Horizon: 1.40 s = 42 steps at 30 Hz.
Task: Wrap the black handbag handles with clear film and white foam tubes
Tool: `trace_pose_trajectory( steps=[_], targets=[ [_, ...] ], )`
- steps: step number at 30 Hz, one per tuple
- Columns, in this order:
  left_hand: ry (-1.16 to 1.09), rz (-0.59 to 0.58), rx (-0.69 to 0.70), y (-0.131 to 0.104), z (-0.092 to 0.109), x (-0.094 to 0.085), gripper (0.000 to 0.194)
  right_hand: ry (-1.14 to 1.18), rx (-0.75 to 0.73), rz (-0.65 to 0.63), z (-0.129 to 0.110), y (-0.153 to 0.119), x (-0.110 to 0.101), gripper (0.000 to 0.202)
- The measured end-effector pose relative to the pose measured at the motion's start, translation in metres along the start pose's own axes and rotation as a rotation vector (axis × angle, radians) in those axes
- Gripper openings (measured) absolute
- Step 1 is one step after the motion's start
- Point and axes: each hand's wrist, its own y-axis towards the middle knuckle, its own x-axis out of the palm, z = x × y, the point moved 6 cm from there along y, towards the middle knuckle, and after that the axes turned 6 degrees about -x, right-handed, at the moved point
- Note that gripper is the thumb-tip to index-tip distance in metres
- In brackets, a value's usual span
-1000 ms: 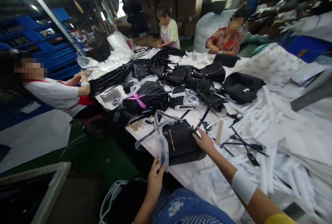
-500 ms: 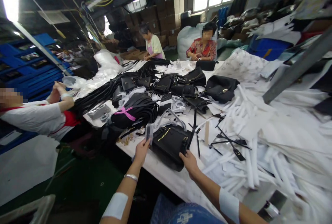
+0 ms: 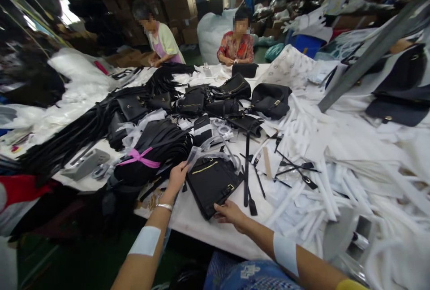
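A black handbag (image 3: 213, 182) with a gold zip and a buckled side strap lies tilted at the table's near edge. My left hand (image 3: 177, 179) is closed at its upper left corner, pinching the end of a clear plastic strip (image 3: 194, 156). More of this clear wrapping curves over the bag's top. My right hand (image 3: 231, 214) grips the bag's lower corner between thumb and fingers; some fingertips are hidden beneath it. Just right of the bag lie black straps (image 3: 247, 169).
A bundle of black straps (image 3: 161, 140) tied with a pink ribbon (image 3: 141, 157) lies left. Several black bags (image 3: 271, 101) are behind. White padding strips (image 3: 324, 187) heap up at right, beside a slanting metal post (image 3: 363, 68). Two people (image 3: 237, 45) work across the table.
My view has swung to the right. The bag has turned and lies flatter, its lower corner now pointing toward me. Both hands have stayed at the bag.
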Motion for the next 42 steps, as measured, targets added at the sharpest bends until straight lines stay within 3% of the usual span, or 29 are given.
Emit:
trace_pose_trajectory(
  steps=[3, 6, 10, 13, 17, 20, 24, 26, 29, 33, 37, 40, 42],
  targets=[
    [0.108, -0.135, 0.054, -0.027, 0.009, 0.007, 0.028, -0.189, 0.048, -0.018, -0.008, -0.012, -0.019, 0.050],
    [0.019, -0.417, -0.036, -0.088, 0.007, 0.035, 0.035, -0.175, -0.090, 0.027, -0.037, -0.038, -0.028, 0.049],
    [-0.037, -0.873, -0.123, -0.180, -0.009, 0.091, 0.037, 0.165, -0.128, 0.010, -0.066, -0.070, -0.021, 0.040],
    [-0.039, -0.999, -0.200, -0.213, -0.029, 0.114, 0.037, 0.456, -0.137, 0.082, -0.076, -0.081, -0.032, 0.036],
    [0.040, -0.967, -0.202, -0.220, -0.052, 0.115, 0.040, 0.533, -0.222, 0.306, -0.089, -0.094, -0.077, 0.032],
    [0.086, -0.948, -0.222, -0.232, -0.074, 0.105, 0.044, 0.500, -0.274, 0.312, -0.105, -0.106, -0.102, 0.036],
    [0.175, -0.874, -0.232, -0.262, -0.119, 0.084, 0.051, 0.514, -0.346, 0.344, -0.121, -0.117, -0.135, 0.020],
    [0.234, -0.803, -0.305, -0.275, -0.146, 0.069, 0.055, 0.464, -0.352, 0.379, -0.118, -0.120, -0.154, 0.020],
    [0.336, -0.627, -0.372, -0.283, -0.171, 0.040, 0.051, 0.373, -0.243, 0.378, -0.090, -0.120, -0.181, 0.023],
    [0.531, -0.445, -0.243, -0.274, -0.165, 0.012, 0.036, 0.242, -0.029, 0.421, -0.030, -0.124, -0.211, 0.023],
    [0.828, -0.382, -0.064, -0.265, -0.139, 0.008, 0.044, -0.127, 0.037, 0.377, 0.002, -0.130, -0.220, 0.032],
    [0.934, -0.396, 0.077, -0.258, -0.111, 0.019, 0.051, -0.549, -0.177, 0.435, -0.016, -0.140, -0.210, 0.044],
    [0.956, -0.421, 0.193, -0.253, -0.090, 0.031, 0.054, -0.723, -0.421, 0.390, -0.035, -0.148, -0.182, 0.042]
  ],
)
